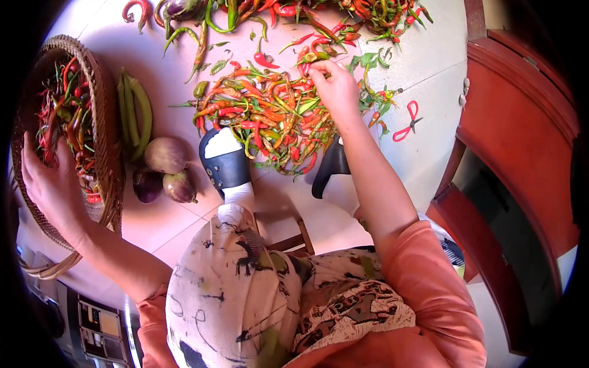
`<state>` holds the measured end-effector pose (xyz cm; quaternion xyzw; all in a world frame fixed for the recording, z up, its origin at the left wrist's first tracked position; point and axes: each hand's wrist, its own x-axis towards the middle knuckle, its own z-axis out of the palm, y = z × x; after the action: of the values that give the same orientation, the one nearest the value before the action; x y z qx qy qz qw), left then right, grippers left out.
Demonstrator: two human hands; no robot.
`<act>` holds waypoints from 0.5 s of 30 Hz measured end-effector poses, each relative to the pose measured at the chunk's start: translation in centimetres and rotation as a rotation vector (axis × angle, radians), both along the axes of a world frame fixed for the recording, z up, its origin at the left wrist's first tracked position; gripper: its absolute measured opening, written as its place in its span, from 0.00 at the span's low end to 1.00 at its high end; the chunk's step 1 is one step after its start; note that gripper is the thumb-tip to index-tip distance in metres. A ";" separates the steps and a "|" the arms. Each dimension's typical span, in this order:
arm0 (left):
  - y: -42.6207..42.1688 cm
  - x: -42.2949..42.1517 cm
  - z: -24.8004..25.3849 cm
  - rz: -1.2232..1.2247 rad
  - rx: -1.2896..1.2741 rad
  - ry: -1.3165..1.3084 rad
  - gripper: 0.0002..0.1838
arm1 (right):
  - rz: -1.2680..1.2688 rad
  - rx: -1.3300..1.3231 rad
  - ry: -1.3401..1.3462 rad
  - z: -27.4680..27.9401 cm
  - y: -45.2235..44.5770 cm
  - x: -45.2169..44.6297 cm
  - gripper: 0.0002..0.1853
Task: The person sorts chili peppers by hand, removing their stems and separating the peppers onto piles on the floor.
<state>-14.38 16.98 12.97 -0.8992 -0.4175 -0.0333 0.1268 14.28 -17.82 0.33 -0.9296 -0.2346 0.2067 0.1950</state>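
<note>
My left hand [54, 193] reaches into a woven basket [98, 73] at the left, its thumb and fingers apart over the red and green chili peppers [76, 126] inside. Some of its fingertips are hard to make out against the peppers. At the top edge of a pile of chili peppers [270, 113] on the floor, my right hand [336, 92] pinches a chili pepper [306, 69], partly covered by the fingers. The pile is mostly red and orange with some green, and lies in front of my shoes.
Beside the basket lie long green vegetables [140, 113] and purple eggplants [165, 154]. A larger heap of peppers [374, 15] spreads along the far side. Red-handled scissors [407, 122] rest on the tiles to the right, near red wooden furniture [521, 122].
</note>
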 end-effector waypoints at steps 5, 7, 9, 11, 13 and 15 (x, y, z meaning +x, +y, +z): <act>-6.5 7.7 0.9 -0.203 -0.217 -0.397 0.25 | -0.134 -0.292 0.028 -0.3 2.3 -0.4 0.14; -8.7 10.1 0.4 -0.274 -0.407 -0.507 0.24 | -0.222 -0.300 0.069 -0.6 2.8 -0.4 0.16; -10.7 11.5 0.2 -0.261 -0.569 -0.462 0.22 | -0.247 -0.295 0.072 -1.5 2.8 -0.5 0.17; -12.2 12.4 -0.5 -0.273 -0.761 -0.541 0.21 | -0.254 -0.272 0.106 -1.2 2.7 -0.7 0.15; -13.2 12.8 -1.3 -0.258 -0.933 -0.586 0.19 | -0.271 -0.158 0.234 -2.1 0.7 -0.5 0.13; -13.9 12.9 -1.8 -0.203 -1.109 -0.643 0.17 | -0.345 0.080 0.443 -1.9 -0.7 -0.2 0.10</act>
<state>-1.46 3.10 11.16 -0.8114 -0.3027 -0.0923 -0.4915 14.09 -18.53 -1.54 -0.8795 -0.0327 0.3594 0.3103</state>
